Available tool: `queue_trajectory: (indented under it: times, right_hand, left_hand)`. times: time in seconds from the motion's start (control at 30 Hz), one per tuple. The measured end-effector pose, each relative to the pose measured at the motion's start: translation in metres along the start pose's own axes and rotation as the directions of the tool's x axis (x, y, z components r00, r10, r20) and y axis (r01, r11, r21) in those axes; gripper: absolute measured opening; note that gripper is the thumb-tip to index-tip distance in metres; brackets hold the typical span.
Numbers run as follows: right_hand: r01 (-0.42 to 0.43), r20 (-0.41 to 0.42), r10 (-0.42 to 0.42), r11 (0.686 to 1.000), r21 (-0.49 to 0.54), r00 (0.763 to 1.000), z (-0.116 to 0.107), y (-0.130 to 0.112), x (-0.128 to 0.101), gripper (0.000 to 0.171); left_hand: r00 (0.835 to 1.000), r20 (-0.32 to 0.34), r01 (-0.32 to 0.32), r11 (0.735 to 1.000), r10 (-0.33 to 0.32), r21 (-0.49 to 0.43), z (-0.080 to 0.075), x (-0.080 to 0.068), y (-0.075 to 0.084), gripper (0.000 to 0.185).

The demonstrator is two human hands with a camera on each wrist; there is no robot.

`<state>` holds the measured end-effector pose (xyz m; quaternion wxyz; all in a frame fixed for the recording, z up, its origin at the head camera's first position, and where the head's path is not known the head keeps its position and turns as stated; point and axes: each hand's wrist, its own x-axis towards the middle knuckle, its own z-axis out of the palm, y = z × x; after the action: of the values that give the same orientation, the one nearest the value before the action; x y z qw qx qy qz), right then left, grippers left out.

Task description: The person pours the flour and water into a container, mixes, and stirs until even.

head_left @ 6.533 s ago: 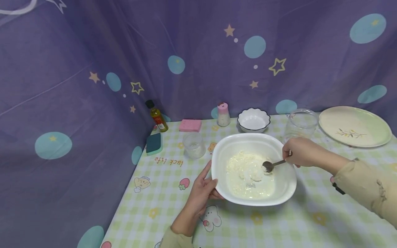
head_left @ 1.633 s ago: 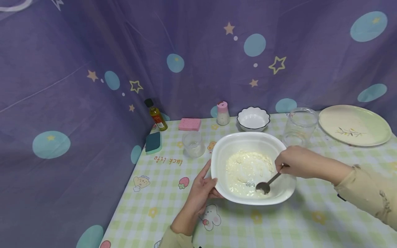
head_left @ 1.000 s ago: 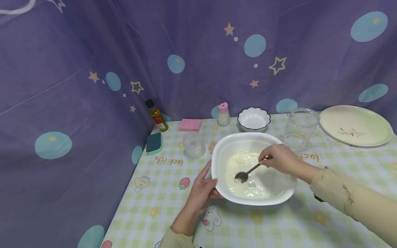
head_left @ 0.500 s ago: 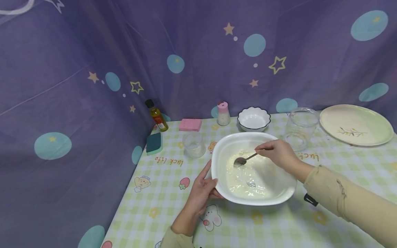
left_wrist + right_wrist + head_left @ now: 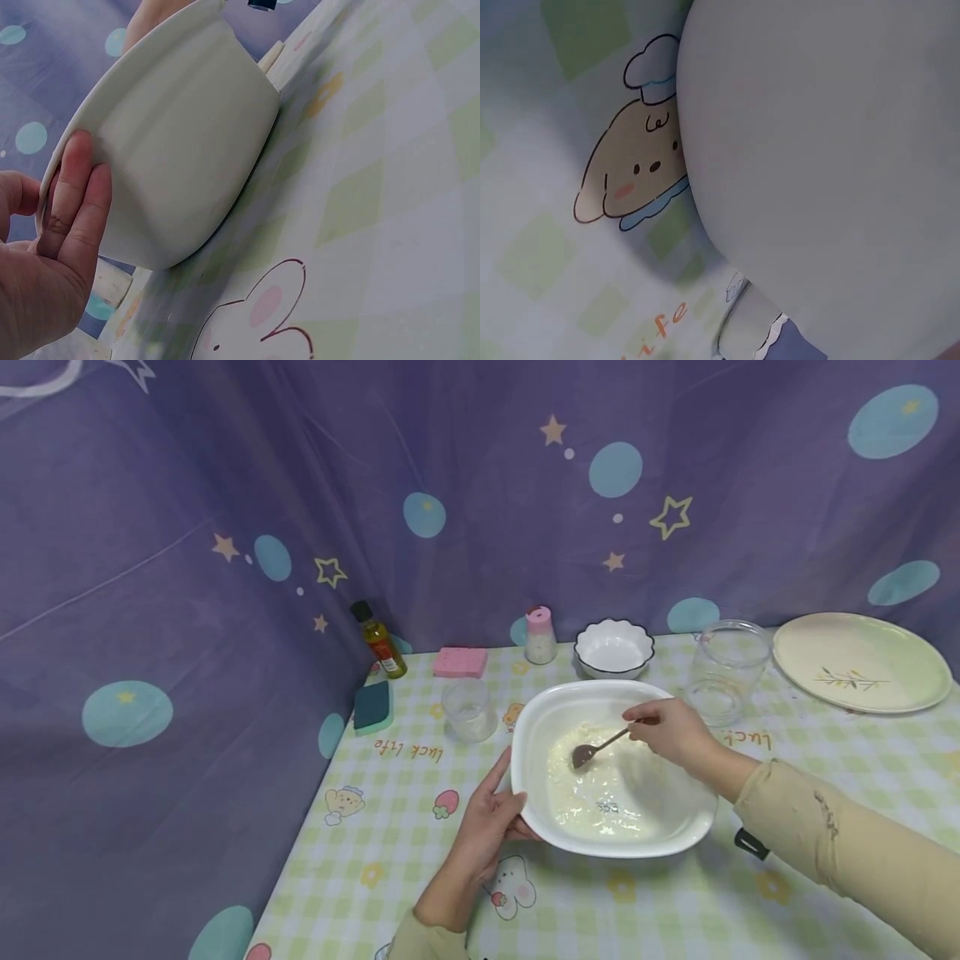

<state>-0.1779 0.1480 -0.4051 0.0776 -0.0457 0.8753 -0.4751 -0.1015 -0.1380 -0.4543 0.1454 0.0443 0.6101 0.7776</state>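
A large white basin point(image 5: 684, 814) stands on the table, with a pale, wet, slightly lumpy batter point(image 5: 592, 814) spread over its bottom. My left hand point(image 5: 483, 822) grips its left rim, the thumb over the edge. In the left wrist view, fingers point(image 5: 88, 202) of that hand lie against the basin's outer wall point(image 5: 172, 142). Over the basin, my right hand point(image 5: 675, 739) pinches the handle of a dark metal spoon point(image 5: 583, 755), whose bowl sits in the batter left of centre. The right wrist view is mostly filled by the basin's outside point(image 5: 817, 165); the hand is hidden there.
Behind the basin stand a clear cup point(image 5: 469, 710), a pink-topped shaker point(image 5: 540, 635), a scalloped white bowl point(image 5: 613, 652), a clear jar point(image 5: 727, 668) and an oval plate point(image 5: 862, 664). An oil bottle point(image 5: 382, 647), pink sponge point(image 5: 461, 662) and green sponge point(image 5: 372, 706) are at left.
My right hand has swept the spoon from the basin's right side, through the front, to left of centre. The batter looks more spread out and wetter. My left hand keeps its grip.
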Motion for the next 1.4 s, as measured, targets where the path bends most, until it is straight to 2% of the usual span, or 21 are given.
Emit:
queue_trajectory:
  times: [0.33,0.57,0.67,0.8,0.97,1.1,1.27,1.4]
  right_hand:
    - [0.152,-0.041,-0.161,0.976,-0.155,0.986,0.004,0.000,0.001,0.029]
    - [0.246,-0.098,-0.284,0.925,-0.291,0.954,0.005,0.003,0.004,0.027]
    - [0.280,-0.137,-0.352,0.883,-0.378,0.926,0.005,0.002,0.006,0.023]
    - [0.296,-0.179,-0.440,0.802,-0.518,0.880,0.004,-0.001,0.009,0.016]
    - [0.291,-0.170,-0.484,0.733,-0.615,0.858,0.000,-0.007,0.008,0.014]
    - [0.278,-0.148,-0.493,0.685,-0.673,0.857,-0.005,-0.010,0.004,0.008]
    - [0.234,-0.112,-0.451,0.641,-0.731,0.885,-0.014,-0.012,-0.002,0.018]
    - [0.222,-0.068,-0.426,0.592,-0.775,0.902,-0.022,-0.014,-0.009,0.018]
  left_hand:
    - [1.000,-0.001,0.007,1.000,-0.007,-0.001,-0.001,0.000,-0.002,0.067]
    - [1.000,0.007,-0.001,1.000,0.001,-0.004,-0.001,0.000,-0.002,0.067]
    - [1.000,0.005,0.000,1.000,0.000,-0.005,-0.001,0.000,-0.001,0.067]
    - [1.000,0.004,-0.001,1.000,0.001,-0.003,0.000,0.000,-0.001,0.067]
    - [1.000,0.002,0.000,1.000,0.000,-0.002,0.000,0.000,0.000,0.068]
    - [1.000,0.000,-0.003,1.000,0.003,-0.002,0.000,0.000,0.000,0.067]
    - [1.000,0.001,-0.006,1.000,0.006,-0.004,0.000,0.000,-0.001,0.067]
    - [1.000,-0.001,-0.007,1.000,0.007,-0.007,0.000,0.000,-0.001,0.067]
